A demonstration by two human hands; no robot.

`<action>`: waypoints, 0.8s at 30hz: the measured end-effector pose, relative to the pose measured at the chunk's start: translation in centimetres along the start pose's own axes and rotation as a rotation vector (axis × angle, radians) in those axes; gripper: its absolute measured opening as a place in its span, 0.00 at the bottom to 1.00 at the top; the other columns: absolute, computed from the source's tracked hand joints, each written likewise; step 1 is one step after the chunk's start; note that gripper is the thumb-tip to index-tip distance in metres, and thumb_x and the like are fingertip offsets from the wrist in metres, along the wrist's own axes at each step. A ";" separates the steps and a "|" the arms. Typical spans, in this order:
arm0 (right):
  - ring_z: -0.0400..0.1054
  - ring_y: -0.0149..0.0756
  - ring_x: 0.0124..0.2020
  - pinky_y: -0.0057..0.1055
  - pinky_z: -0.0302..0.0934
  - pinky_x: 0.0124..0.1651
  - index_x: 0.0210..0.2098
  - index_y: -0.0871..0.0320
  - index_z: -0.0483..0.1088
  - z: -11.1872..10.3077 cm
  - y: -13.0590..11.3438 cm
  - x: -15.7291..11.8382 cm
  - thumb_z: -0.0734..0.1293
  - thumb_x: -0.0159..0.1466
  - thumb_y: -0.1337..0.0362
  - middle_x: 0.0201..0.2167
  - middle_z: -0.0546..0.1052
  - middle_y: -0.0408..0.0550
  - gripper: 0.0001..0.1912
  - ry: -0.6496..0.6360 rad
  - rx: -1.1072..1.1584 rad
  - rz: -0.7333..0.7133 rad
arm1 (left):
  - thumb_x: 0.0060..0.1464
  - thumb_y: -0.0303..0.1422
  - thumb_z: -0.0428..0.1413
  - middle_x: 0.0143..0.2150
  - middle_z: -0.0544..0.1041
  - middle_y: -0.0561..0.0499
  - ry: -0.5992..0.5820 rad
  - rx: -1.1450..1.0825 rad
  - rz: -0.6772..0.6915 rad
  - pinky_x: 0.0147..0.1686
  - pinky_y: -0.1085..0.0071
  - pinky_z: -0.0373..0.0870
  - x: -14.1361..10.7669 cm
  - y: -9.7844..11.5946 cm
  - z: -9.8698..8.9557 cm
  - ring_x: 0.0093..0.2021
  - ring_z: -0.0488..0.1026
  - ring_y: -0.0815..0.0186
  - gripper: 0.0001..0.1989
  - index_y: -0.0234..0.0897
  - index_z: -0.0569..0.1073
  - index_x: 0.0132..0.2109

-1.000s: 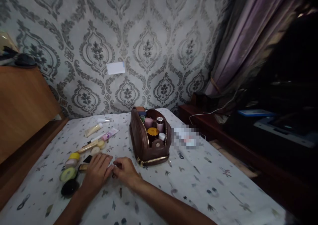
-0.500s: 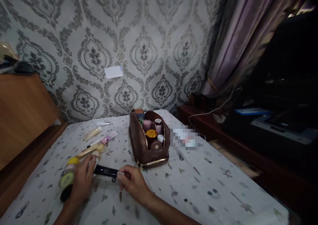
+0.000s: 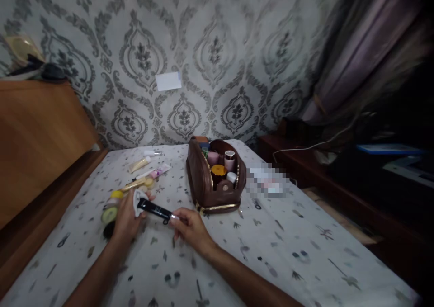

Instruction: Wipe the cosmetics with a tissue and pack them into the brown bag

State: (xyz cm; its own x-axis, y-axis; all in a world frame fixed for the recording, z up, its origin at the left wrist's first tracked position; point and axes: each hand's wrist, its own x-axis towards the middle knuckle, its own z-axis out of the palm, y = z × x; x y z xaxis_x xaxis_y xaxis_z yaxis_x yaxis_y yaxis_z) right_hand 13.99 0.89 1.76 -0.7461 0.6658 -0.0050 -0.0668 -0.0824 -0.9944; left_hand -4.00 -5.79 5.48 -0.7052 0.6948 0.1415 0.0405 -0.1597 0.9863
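A black squeeze tube with a silvery cap end is held by my right hand, fingers closed around that end. My left hand is closed on a white cloth or wipe, which touches the tube's far end. Left of that hand lie a yellow-lidded jar, a pale green-lidded jar and a round black item, partly hidden. Beyond my hands, an open brown cosmetic bag stands upright, packed with several bottles and jars, one of them amber-lidded.
Several tubes lie behind my left hand, among them a pink and white tube and a beige tube. A blurred-out packet lies right of the bag. The patterned sheet covers the surface; a wooden cabinet stands at left.
The view has shifted, so the scene sits further right and higher. The white cloth now shows more fully at the tube's left end. Both hands keep their holds.
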 end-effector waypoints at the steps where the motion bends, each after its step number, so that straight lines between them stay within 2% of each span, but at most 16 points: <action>1: 0.66 0.25 0.17 0.22 0.51 0.20 0.31 0.59 0.70 0.0 0.0 0.0 0.70 0.55 0.44 0.24 0.72 0.40 0.23 0.000 -0.001 -0.004 | 0.57 0.43 0.54 0.27 0.78 0.49 0.028 -0.036 -0.043 0.12 0.79 0.57 0.2 -0.2 0.0 0.28 0.78 0.62 0.12 0.38 0.71 0.37; 6: 0.68 0.26 0.19 0.23 0.52 0.20 0.34 0.60 0.70 -0.1 -0.1 0.0 0.67 0.58 0.43 0.30 0.76 0.44 0.24 -0.039 -0.025 0.016 | 0.61 0.34 0.52 0.29 0.78 0.48 0.148 -0.418 -0.341 0.12 0.84 0.57 0.9 -0.8 0.1 0.28 0.79 0.67 0.07 0.35 0.70 0.38; 11: 0.68 0.27 0.19 0.23 0.55 0.20 0.34 0.59 0.68 0.1 0.1 -0.1 0.67 0.58 0.41 0.29 0.76 0.44 0.25 -0.066 -0.027 0.030 | 0.63 0.29 0.49 0.30 0.77 0.48 0.138 -0.501 -0.438 0.10 0.86 0.57 0.9 -0.7 -0.2 0.29 0.78 0.68 0.07 0.34 0.71 0.40; 17: 0.67 0.27 0.19 0.23 0.52 0.20 0.34 0.58 0.66 0.2 0.6 0.1 0.66 0.58 0.40 0.29 0.74 0.43 0.25 -0.110 -0.068 0.030 | 0.58 0.24 0.51 0.30 0.77 0.51 0.120 -0.479 -0.447 0.12 0.83 0.57 0.3 -1.7 -0.1 0.25 0.74 0.70 0.06 0.38 0.71 0.39; 20: 0.67 0.27 0.19 0.23 0.52 0.20 0.34 0.57 0.65 0.3 0.8 0.1 0.67 0.59 0.42 0.29 0.73 0.42 0.23 -0.119 -0.067 0.029 | 0.56 0.25 0.52 0.31 0.78 0.50 0.079 -0.430 -0.441 0.13 0.80 0.58 0.0 -2.2 -0.3 0.24 0.73 0.69 0.05 0.39 0.71 0.37; 23: 0.67 0.27 0.19 0.23 0.54 0.22 0.34 0.57 0.65 0.4 0.8 -0.2 0.66 0.60 0.46 0.26 0.71 0.39 0.20 -0.114 -0.091 0.019 | 0.56 0.31 0.53 0.33 0.78 0.49 0.017 -0.279 -0.344 0.13 0.77 0.56 -0.1 -2.8 -0.8 0.27 0.73 0.66 0.04 0.40 0.71 0.38; 24: 0.67 0.27 0.19 0.23 0.55 0.22 0.33 0.57 0.64 0.4 0.7 -0.3 0.66 0.61 0.48 0.24 0.69 0.38 0.18 -0.116 -0.111 0.009 | 0.57 0.34 0.51 0.33 0.78 0.49 -0.016 -0.144 -0.245 0.13 0.76 0.56 0.0 -2.9 -1.1 0.27 0.73 0.65 0.06 0.41 0.72 0.40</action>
State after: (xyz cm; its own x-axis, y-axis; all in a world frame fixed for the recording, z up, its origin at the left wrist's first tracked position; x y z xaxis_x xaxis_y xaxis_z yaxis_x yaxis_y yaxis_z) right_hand 13.87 0.36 1.09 -0.8184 0.5746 -0.0080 0.0087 -0.0016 -1.0000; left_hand -4.90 -6.08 2.51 -0.6705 0.7355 -0.0976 -0.2315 -0.0824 0.9693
